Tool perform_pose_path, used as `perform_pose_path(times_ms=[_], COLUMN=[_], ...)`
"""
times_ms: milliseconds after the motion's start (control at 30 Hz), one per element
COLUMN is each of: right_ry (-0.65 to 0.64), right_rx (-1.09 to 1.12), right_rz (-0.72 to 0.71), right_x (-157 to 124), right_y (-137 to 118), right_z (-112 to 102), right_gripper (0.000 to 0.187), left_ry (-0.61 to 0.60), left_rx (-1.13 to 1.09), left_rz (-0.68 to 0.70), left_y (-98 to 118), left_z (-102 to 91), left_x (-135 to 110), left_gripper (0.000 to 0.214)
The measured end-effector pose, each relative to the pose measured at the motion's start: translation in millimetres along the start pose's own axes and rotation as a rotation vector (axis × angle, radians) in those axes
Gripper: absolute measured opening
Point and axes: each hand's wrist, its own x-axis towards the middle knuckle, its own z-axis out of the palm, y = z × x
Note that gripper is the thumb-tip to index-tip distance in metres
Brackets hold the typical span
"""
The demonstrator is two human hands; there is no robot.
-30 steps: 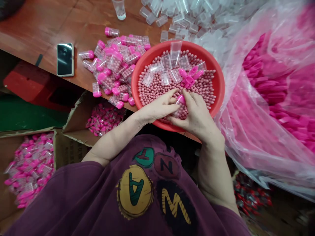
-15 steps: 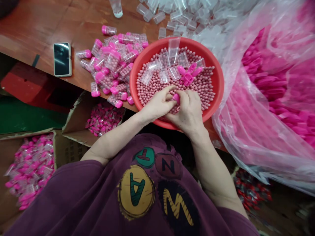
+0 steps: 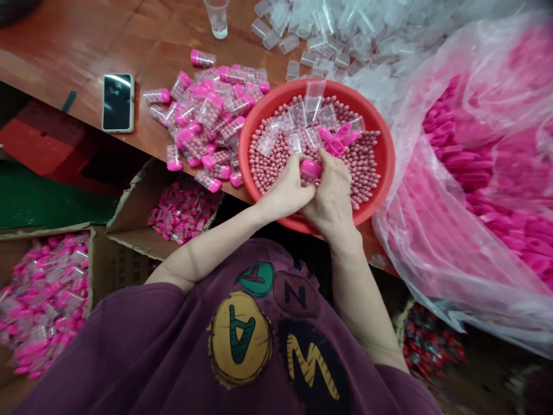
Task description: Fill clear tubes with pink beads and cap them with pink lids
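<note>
Both of my hands meet over the near side of a red basin (image 3: 247, 151) filled with small dusty-pink beads (image 3: 365, 167). Between them is a bright pink cap (image 3: 310, 169), its flat top facing up; whatever sits below it is hidden by my fingers. My left hand (image 3: 288, 187) pinches the cap's left side. My right hand (image 3: 332, 193) wraps round its right side, fingers bent. Just beyond, several loose pink caps (image 3: 337, 147) and several clear plastic tubes (image 3: 295, 141) lie on the beads.
Left of the basin lies a pile of filled, capped tubes (image 3: 209, 112), with a phone (image 3: 118, 102) farther left. A plastic cup (image 3: 217, 20) and many clear tubes (image 3: 317, 41) are at the back. A bag of pink caps (image 3: 449, 135) stands right. Cartons (image 3: 98, 262) sit below the table.
My hands have shifted slightly and the pink cap between them now shows more of its top. The whole view has moved a little, so the table's things appear farther right and lower.
</note>
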Motion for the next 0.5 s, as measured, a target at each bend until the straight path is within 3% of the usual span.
perform_pose_path(times_ms=[67, 167, 267, 400, 500], right_ry=[0.058, 0.066, 0.027, -0.001, 0.027], right_rx=[0.059, 0.134, 0.193, 0.165, 0.125], right_rz=[-0.025, -0.027, 0.036, 0.119, 0.109], right_x=[-1, 1, 3, 7, 11], right_y=[2, 1, -8, -23, -28], right_z=[2, -1, -9, -15, -16], right_gripper=[0.094, 0.097, 0.092, 0.089, 0.078], left_ry=[-0.035, -0.227, -0.391, -0.482, -0.481], left_rx=[-0.189, -0.482, -0.604, -0.638, -0.636], left_rz=[-0.13, -0.332, -0.418, -0.391, -0.428], left_y=[13, 29, 30, 21, 18], left_z=[-5.0, -15.6, -24.8, -28.9, -27.9], left_x=[-3, -3, 0, 5, 8], left_gripper=[0.03, 0.011, 0.02, 0.027, 0.039])
